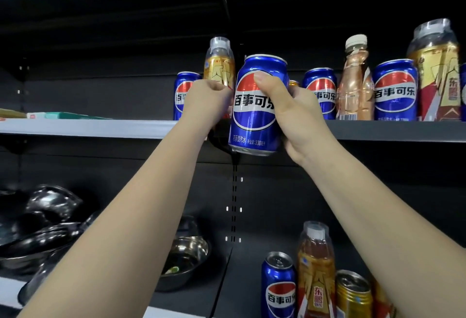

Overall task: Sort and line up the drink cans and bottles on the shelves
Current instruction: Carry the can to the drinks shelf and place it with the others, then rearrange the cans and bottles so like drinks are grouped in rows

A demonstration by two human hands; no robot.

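1. The right hand (pixel 295 116) holds a blue cola can (pixel 257 106) in front of the front edge of the upper shelf (pixel 100 128). The thumb lies across the logo and the fingers are curled around the far side. The can is upright, tilted a little, and its bottom hangs below the shelf edge, so it does not stand on the shelf.
2. The left hand (pixel 206 101) is curled around the lower part of a gold bottle with a clear cap (pixel 219 63), which stands on the upper shelf just left of the held can.
3. Behind the left hand a second blue can (pixel 182 90) stands on the same shelf.
4. To the right of the held can, along the upper shelf, there are a blue can (pixel 321 85), a pale orange bottle (pixel 354 83), another blue can (pixel 394 90) and a big gold bottle (pixel 435 70) near the right end.
5. On the lower shelf (pixel 222 280), at the right side, a blue can (pixel 278 285), a gold bottle (pixel 316 269) and a gold can (pixel 353 292) stand close together.
6. At the left side of the lower shelf there are metal bowls (pixel 186 254) and dark shiny pans (pixel 50 217).
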